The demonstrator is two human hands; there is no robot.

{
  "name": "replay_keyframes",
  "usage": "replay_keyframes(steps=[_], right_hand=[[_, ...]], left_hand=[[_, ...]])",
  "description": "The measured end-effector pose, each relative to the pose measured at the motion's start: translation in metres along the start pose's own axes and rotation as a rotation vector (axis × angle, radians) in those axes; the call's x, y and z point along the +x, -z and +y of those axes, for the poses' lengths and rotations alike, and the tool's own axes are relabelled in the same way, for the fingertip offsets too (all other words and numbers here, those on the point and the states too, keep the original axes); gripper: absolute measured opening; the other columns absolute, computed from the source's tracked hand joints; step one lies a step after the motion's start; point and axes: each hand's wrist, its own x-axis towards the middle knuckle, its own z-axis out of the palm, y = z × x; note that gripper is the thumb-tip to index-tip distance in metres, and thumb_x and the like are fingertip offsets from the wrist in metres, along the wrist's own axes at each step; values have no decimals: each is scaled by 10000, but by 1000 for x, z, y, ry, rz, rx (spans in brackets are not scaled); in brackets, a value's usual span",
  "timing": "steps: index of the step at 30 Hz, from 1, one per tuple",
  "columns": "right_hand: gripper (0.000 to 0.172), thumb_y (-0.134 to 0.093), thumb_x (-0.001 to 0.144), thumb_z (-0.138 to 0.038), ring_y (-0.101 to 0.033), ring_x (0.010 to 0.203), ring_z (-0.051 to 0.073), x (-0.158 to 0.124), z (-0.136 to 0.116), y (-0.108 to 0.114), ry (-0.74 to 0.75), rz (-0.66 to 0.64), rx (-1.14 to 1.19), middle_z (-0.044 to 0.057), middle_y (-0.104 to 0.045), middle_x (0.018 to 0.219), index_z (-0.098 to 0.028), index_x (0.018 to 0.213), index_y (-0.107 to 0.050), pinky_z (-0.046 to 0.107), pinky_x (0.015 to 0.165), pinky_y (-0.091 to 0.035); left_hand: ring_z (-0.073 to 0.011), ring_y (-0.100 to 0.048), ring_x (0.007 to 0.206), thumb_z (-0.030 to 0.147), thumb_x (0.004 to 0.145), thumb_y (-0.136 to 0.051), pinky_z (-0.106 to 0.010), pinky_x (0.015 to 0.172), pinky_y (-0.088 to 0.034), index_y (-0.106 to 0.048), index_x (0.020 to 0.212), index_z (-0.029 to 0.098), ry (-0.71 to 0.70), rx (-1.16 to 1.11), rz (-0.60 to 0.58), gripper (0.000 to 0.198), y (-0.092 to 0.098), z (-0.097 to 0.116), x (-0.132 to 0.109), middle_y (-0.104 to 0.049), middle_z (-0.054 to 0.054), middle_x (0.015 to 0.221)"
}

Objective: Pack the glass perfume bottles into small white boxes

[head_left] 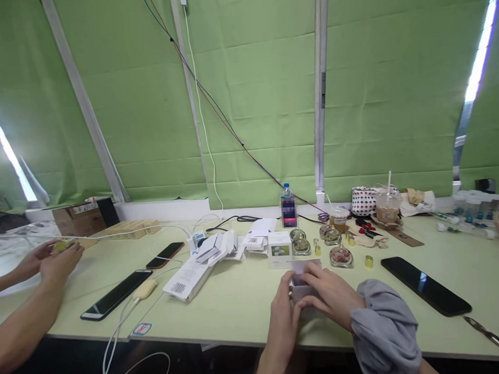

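Note:
At the table's front edge, my left hand (283, 313) wraps its fingers round the side of a small white box (308, 266) with its flap raised. My right hand (335, 296), with a grey scrunchie (386, 327) at the wrist, grips the same box, its fingers at the open top. Most of the box is hidden by my hands, and its contents cannot be seen. Just behind stands another white box (280, 252) with a flower picture. Small glass bottles of dried flowers (341, 257) and gold caps (369, 261) lie near my right hand.
White flat cartons (191, 278) are piled left of centre. Phones (117, 295) and a white cable lie farther left, where another person's hands (58, 261) hold a small yellowish object. A black phone (425, 285), scissors (491, 333), drink cups (387, 206) and a water bottle (289, 207) also stand about.

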Motion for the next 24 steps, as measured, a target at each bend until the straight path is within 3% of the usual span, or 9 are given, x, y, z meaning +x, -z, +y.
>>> replay_keyframes(steps=[5,11,19,24], right_hand=[[223,-650,836,-350,-550,994,276,-1,5,3,99,104,-24,77,-645,997,-207,1007,-660,425,841,-482],[141,-587,886,-252,-576,929,241,-1,11,1,92,115,-25,65,-670,970,-197,999,-651,400,804,-494],[236,-639,845,-284,-569,927,265,-5,12,2,86,129,-54,97,-621,1016,-196,1063,-654,408,785,-514],[211,-564,885,-207,-551,950,266,-5,25,0,104,279,-42,109,-614,1034,-164,1085,-616,418,805,-501]], left_hand=[[-193,-636,956,240,876,-494,-377,875,-491,-220,1354,254,74,-37,33,551,-2,0,-1,-647,-60,1082],[-187,-647,898,192,828,-520,-357,837,-503,-250,1342,249,112,-33,65,584,-3,-6,1,-652,-43,1001],[-194,-648,900,253,850,-513,-335,802,-510,-319,1314,256,126,-67,59,503,0,-2,0,-644,-42,1008],[-179,-643,851,233,842,-536,-326,818,-497,-174,1399,256,137,-90,72,665,4,-2,3,-663,-18,956]])
